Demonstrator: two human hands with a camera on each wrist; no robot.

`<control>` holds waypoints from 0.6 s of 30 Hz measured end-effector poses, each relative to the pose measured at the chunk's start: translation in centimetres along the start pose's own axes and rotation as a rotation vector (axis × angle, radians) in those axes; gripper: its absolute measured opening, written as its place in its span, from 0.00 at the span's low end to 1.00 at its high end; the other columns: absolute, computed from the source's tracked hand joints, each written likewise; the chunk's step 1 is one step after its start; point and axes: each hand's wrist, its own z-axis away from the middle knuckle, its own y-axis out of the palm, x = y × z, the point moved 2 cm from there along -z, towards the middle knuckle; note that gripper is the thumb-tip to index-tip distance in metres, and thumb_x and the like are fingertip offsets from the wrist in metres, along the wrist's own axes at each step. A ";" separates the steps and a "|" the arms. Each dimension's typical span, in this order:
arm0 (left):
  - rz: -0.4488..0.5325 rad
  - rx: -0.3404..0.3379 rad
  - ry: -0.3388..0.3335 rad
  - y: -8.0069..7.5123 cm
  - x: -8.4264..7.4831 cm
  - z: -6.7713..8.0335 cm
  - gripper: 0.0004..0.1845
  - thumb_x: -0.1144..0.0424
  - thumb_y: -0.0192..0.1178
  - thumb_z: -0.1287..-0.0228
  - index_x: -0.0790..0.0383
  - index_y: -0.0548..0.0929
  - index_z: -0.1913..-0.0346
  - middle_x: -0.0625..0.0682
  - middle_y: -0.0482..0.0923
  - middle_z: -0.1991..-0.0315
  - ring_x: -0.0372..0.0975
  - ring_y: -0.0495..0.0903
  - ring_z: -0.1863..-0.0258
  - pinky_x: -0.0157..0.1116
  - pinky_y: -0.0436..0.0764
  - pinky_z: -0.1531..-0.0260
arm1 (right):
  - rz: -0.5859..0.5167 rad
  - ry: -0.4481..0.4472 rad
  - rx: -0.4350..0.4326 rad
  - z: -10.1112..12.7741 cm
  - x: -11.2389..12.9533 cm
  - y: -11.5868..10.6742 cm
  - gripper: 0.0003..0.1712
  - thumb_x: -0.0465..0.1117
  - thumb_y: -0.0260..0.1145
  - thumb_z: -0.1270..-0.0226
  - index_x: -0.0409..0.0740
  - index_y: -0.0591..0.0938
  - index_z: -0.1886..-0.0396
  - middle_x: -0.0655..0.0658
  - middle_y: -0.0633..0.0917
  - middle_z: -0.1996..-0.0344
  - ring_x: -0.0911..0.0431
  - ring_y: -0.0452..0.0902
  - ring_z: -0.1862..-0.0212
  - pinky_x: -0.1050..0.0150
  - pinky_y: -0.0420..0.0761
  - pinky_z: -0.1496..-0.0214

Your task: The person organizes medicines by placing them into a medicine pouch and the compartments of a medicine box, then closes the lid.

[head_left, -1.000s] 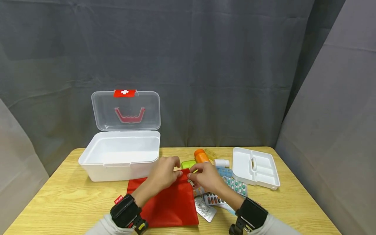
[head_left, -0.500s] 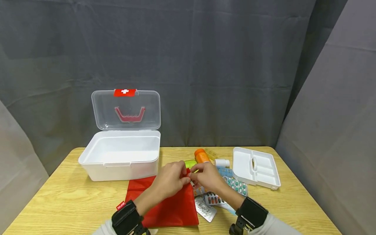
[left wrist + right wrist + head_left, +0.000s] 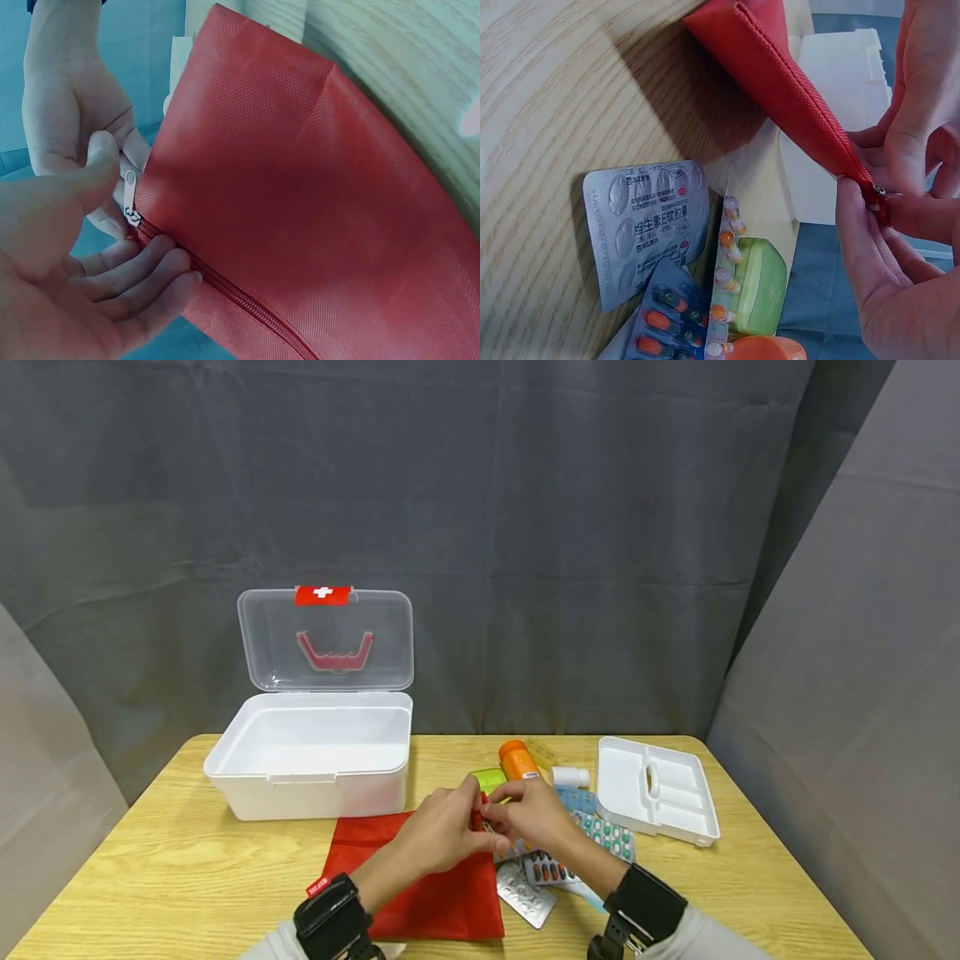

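Note:
A red fabric pouch (image 3: 442, 906) with a zip along its top edge leans up off the table toward the hands. My right hand (image 3: 536, 817) pinches the pouch's upper right corner at the end of the zip. Beside it, my left hand (image 3: 442, 831) touches the top edge. In the left wrist view its loosely bent fingertips (image 3: 178, 261) lie along the zip, while the thumb is held apart near the silver zip pull (image 3: 130, 191). From the right wrist view, the zip slider (image 3: 878, 190) sits right at the pinched corner.
An open white first-aid box (image 3: 307, 785) with a clear lid stands back left. Right of the pouch lie several blister packs (image 3: 525, 893), an orange bottle (image 3: 517, 762), a white bottle (image 3: 570, 777) and a green case (image 3: 489, 778). A white compartment tray (image 3: 678, 785) sits farther right.
My left hand has slid right along the pouch's top edge toward the corner, its thumb now stretched out by the zip pull. My right hand keeps its pinch on the corner.

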 end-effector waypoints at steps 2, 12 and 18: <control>-0.017 -0.009 0.002 0.0 0.0 0.0 0.23 0.51 0.78 0.47 0.57 0.73 0.63 0.43 0.72 0.79 0.34 0.70 0.80 0.30 0.70 0.79 | -0.045 -0.001 0.022 0.0 0.0 0.0 0.10 0.35 0.70 0.37 0.31 0.87 0.61 0.42 0.87 0.77 0.56 0.85 0.75 0.62 0.87 0.69; -0.024 0.017 -0.001 -0.3 -0.4 0.0 0.17 0.59 0.77 0.45 0.58 0.75 0.65 0.43 0.73 0.78 0.34 0.71 0.78 0.30 0.70 0.77 | -0.128 -0.017 0.072 -0.1 -0.1 0.0 0.11 0.32 0.68 0.35 0.26 0.85 0.60 0.37 0.88 0.75 0.51 0.87 0.75 0.52 0.88 0.66; -0.026 0.026 0.015 -0.4 -0.6 0.2 0.13 0.64 0.75 0.44 0.59 0.78 0.65 0.43 0.74 0.78 0.34 0.71 0.78 0.30 0.71 0.77 | -0.143 -0.017 0.092 0.0 -0.1 -0.1 0.10 0.31 0.67 0.35 0.25 0.84 0.59 0.38 0.87 0.74 0.51 0.86 0.77 0.52 0.88 0.67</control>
